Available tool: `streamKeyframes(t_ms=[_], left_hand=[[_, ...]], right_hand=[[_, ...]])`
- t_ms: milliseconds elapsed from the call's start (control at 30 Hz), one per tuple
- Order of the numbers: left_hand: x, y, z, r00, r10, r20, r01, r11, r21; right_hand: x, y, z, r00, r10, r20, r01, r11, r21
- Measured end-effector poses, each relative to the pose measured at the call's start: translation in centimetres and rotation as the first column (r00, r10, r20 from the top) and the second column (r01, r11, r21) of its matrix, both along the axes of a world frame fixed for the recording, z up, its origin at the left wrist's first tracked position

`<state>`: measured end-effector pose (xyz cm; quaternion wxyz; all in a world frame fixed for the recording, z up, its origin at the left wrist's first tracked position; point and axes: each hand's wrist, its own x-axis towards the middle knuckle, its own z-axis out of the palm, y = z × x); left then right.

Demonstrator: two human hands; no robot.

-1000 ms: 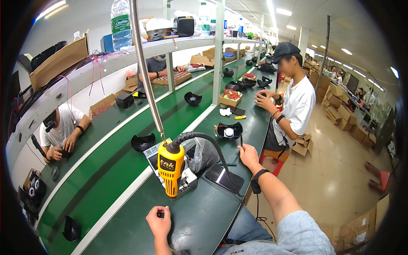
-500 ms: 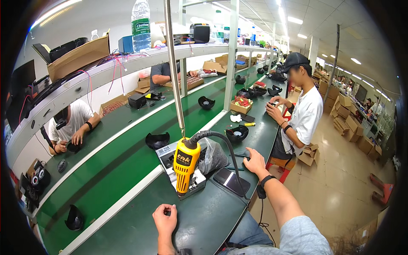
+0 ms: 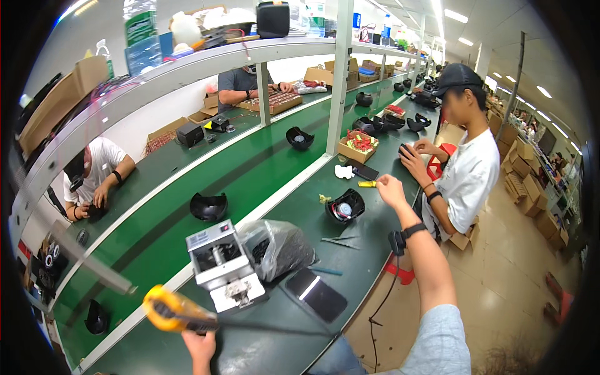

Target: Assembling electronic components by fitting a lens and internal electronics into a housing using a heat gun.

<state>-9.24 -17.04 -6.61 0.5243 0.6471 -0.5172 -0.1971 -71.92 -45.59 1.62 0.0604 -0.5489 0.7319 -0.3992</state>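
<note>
Two bare hands are out over the green bench (image 3: 357,261), well apart. The left hand (image 3: 200,349) is at the dark end of a yellow power tool (image 3: 170,309), which lies tilted toward the horizontal, blurred; whether the fingers close on it or only touch it, I cannot tell. The right hand (image 3: 392,191) has its fingers bent together beside the end of a small yellow strip (image 3: 366,184); a pinch cannot be made out. Just nearer sits an open black shell (image 3: 354,204) with a round piece inside, then dark tweezers (image 3: 341,241). Farther left are a phone (image 3: 317,295), a bag of dark parts (image 3: 284,251) and a metal parts box (image 3: 227,267). The step in hand looks like reaching: one hand at the tool, the other by the strip. A next move would call for steadying the tool and keeping its cord (image 3: 275,327) off the phone.
</note>
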Motion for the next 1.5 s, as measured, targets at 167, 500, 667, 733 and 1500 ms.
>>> streamKeyframes(t_ms=[167,500,667,733,1500], left_hand=[[-0.7,0.1,0.9,0.948,-0.044,0.317,0.017,0.996,0.086],[0.4,0.5,1.0,0.753,0.036,0.657,-0.106,0.992,0.068],[0.7,-0.9,-0.2,0.686,-0.04,0.726,-0.004,0.998,0.06],[1.0,-0.1,-0.4,0.752,-0.065,0.656,-0.022,0.992,0.123],[-1.6,-0.7,2.2,0.924,-0.022,0.382,-0.004,0.998,0.066]], right_hand=[[-6.8,-12.8,-1.7,0.975,0.044,-0.218,-0.002,0.982,0.191],[-8.2,-28.4,-3.7,0.967,-0.157,-0.202,0.192,0.967,0.167],[-12.7,-26.4,-0.3,0.952,-0.291,-0.094,0.278,0.952,-0.132],[-12.7,-25.9,1.3,0.953,-0.295,0.071,0.303,0.929,-0.214],[-8.3,-23.8,11.4,0.788,0.21,0.58,0.011,0.935,-0.353]])
